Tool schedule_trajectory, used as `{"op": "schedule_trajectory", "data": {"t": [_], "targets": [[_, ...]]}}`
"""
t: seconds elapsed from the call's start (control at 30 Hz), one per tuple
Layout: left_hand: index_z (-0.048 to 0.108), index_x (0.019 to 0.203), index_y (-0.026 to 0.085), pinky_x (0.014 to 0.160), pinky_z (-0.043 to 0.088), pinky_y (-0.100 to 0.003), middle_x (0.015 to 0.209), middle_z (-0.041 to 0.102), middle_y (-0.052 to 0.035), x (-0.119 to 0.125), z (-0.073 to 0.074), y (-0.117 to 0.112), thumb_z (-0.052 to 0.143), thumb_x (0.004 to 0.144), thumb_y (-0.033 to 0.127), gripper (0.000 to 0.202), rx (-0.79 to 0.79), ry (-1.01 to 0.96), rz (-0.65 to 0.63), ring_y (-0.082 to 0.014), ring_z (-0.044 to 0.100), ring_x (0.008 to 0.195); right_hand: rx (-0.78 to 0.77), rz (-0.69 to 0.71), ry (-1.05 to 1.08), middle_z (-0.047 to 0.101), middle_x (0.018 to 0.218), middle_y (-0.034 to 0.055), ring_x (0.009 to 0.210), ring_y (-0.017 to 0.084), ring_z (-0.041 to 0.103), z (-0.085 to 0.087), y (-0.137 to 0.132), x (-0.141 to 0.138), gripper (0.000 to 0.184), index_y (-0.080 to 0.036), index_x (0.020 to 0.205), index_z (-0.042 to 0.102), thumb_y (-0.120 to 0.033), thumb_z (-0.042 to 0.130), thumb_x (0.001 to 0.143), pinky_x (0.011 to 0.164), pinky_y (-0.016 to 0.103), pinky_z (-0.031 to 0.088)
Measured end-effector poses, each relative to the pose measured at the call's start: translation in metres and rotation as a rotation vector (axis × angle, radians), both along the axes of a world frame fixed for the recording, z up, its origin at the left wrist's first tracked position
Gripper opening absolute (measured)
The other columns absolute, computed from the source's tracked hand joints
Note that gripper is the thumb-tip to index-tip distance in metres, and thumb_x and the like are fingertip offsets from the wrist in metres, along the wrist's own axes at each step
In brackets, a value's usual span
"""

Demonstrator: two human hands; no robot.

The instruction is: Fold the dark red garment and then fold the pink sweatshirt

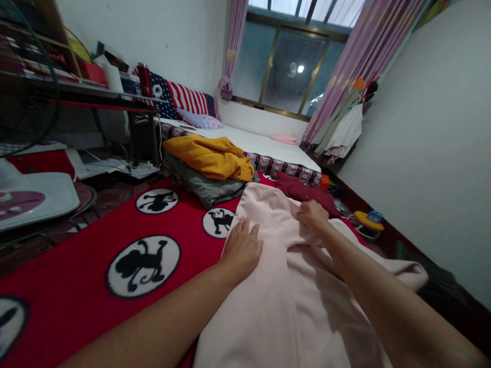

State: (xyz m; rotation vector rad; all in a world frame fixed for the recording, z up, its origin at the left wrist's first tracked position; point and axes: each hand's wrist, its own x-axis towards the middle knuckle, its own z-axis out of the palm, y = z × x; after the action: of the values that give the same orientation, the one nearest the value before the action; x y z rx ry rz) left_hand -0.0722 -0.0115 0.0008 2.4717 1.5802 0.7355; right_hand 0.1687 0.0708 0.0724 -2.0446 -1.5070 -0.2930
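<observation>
A pale pink garment (pixel 264 291), which looks like a long coat, lies spread over a red blanket (pixel 88 255) with monkey prints. Flat on the garment's left side rests my left hand (pixel 242 250), fingers stretched out. My right hand (pixel 313 217) has its fingers closed on the fabric near the upper right, where the cloth is bunched. One sleeve-like part reaches out to the right, beneath my right forearm. Beyond the garment are a dark red folded cloth (pixel 303 193) and a pile with a mustard yellow garment (pixel 210 157) on top of grey-green clothes (pixel 215 189).
A bed (pixel 245 138) with a white top stands at the back, under a window (pixel 295 71). On the left are a cluttered desk (pixel 95 97) and a white chair or seat (pixel 38 199). A yellow stool (pixel 368 221) stands by the right wall, below hanging clothes (pixel 345 128).
</observation>
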Motion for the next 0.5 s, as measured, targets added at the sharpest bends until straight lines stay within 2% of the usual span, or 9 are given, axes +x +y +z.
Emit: {"op": "schedule_trajectory", "data": {"t": [0.07,0.17,0.27,0.37,0.43,0.5], "targets": [[0.052,0.136,0.013,0.115,0.027,-0.045,0.148,0.040,-0.0190,0.000,0.001,-0.001,0.041,0.095,0.034,0.047,-0.004,0.029,-0.015,-0.0323,0.032,0.140,-0.050,0.038,0.012,0.063,0.089,0.0134,0.100,0.032,0.057,-0.006,0.010,-0.003,0.010,-0.019,0.069,0.065,-0.011,0.069,0.064,0.086,0.044,0.046],[0.052,0.136,0.014,0.115,0.027,-0.045,0.148,0.041,-0.0192,0.000,0.001,-0.001,0.040,0.095,0.035,0.047,0.008,0.039,-0.024,-0.0327,0.032,0.140,0.012,0.188,-0.029,0.063,0.102,0.0133,0.103,0.029,0.058,-0.008,0.030,-0.028,0.022,-0.020,0.087,0.069,-0.006,0.058,0.073,0.091,0.043,0.045],[0.052,0.136,0.014,0.115,0.027,-0.046,0.148,0.041,-0.0184,0.001,0.000,-0.001,0.040,0.095,0.034,0.047,0.007,0.035,-0.016,-0.0323,0.031,0.141,-0.020,0.308,0.045,0.064,0.108,0.0124,0.102,0.027,0.060,-0.010,0.054,-0.065,0.033,-0.019,0.111,0.065,-0.014,0.058,0.078,0.094,0.040,0.045],[0.051,0.137,0.015,0.115,0.027,-0.046,0.149,0.041,-0.0168,0.001,-0.001,-0.001,0.039,0.095,0.034,0.047,0.014,0.024,-0.014,-0.0315,0.030,0.142,0.013,0.336,0.186,0.064,0.112,0.0135,0.102,0.027,0.061,-0.015,0.077,-0.094,0.062,-0.017,0.129,0.053,-0.025,0.072,0.070,0.091,0.037,0.047],[0.051,0.136,0.016,0.115,0.027,-0.047,0.149,0.040,-0.0157,0.001,-0.001,-0.001,0.038,0.096,0.035,0.047,0.019,0.016,-0.017,-0.0315,0.029,0.142,-0.035,0.352,0.287,0.069,0.096,0.0107,0.088,0.025,0.065,-0.017,0.090,-0.104,0.062,-0.014,0.123,0.057,-0.030,0.076,0.066,0.079,0.034,0.051],[0.052,0.136,0.016,0.116,0.027,-0.047,0.149,0.040,-0.0157,0.001,-0.002,-0.001,0.037,0.096,0.036,0.047,0.010,0.007,-0.019,-0.0318,0.029,0.142,-0.127,0.367,0.350,0.066,0.070,0.0046,0.068,0.022,0.064,-0.014,0.101,-0.108,0.042,-0.012,0.100,0.066,-0.031,0.076,0.064,0.064,0.029,0.049]]}}
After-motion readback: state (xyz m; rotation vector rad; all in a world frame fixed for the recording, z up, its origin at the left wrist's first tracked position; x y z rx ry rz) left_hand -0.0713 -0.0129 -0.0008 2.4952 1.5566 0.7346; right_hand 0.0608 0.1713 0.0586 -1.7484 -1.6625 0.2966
